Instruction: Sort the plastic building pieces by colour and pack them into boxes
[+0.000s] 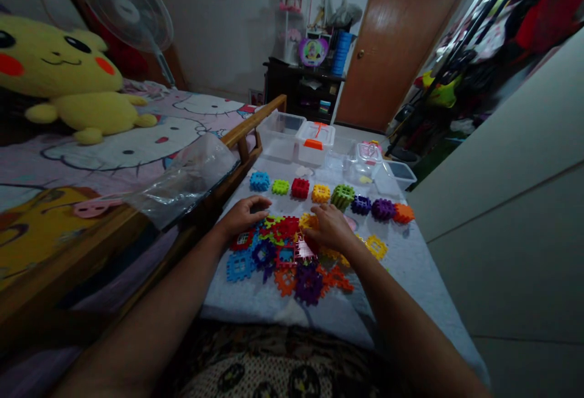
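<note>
Pieces [285, 246] between both hands [331, 227].

Both arms were bare down to the left hand [246, 218] and the right hand [335, 227], each with slim fingers. The garment [260, 377] had a dark, mottled band of black and brown. Below it came a paler, beige-grey area, finely dotted (or perhaps meshed; the dim light blurred it), with large, rounded black shapes holding small light marks.
</note>
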A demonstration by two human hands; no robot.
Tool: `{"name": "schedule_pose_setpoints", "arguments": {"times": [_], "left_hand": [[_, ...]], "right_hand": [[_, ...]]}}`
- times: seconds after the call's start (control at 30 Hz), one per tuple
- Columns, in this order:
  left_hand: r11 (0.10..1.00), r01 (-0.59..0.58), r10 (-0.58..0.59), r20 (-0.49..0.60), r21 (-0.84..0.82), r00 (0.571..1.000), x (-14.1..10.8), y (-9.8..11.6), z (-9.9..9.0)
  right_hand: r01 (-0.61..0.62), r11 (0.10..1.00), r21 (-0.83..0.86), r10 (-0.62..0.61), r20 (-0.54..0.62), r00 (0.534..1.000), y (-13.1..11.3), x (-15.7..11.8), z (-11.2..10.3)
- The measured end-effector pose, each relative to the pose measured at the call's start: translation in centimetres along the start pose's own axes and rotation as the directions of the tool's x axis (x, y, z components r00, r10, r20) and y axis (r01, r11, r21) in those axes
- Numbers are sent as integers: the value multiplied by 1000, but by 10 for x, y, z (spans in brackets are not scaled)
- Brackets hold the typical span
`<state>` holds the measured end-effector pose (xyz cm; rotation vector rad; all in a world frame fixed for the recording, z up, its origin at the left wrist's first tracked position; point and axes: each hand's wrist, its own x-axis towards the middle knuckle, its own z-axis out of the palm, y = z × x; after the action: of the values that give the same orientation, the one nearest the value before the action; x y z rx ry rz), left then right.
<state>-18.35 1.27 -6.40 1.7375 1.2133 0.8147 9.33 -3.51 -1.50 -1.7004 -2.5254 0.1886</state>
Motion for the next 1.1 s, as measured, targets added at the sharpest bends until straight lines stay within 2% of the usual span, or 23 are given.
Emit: {"name": "schedule_pose_setpoints", "arguments": {"times": [0.2,0.43,0.63,0.7,0.8,0.9,1.0,1.1], "left_hand": [[1000,-12,12,-10,6,1000,1,-3,0],[999,-29,29,7,36,1000,1,-7,-1],[999,-28,28,8,42,1000,1,-8,0],[999,-29,29,2,41,1000,2,-9,0],[999,-19,19,-8,39,1000,2,-9,0],[999,-4,4,-3,49,1000,1,-5,0],[999,5,-5,-6,46,1000,0,-1,0],[999,16,-15,-16,28,1000,-1,3,0]], "right_hand": [[-63,996,59,67,-59,996,-6,5,13],[-116,986,119,128,-94,987,25,-11,2],[12,966,258,-15,8,1000,39,-29,-7],[25,946,324,-20,-17,1000,43,-31,-6],[-19,929,369,63,-106,992,52,-34,-3],[-117,949,293,164,-141,976,64,-39,-3],[-226,957,182,248,-109,962,73,-42,-4],[-284,955,89,289,-63,955,77,-41,0]]}}
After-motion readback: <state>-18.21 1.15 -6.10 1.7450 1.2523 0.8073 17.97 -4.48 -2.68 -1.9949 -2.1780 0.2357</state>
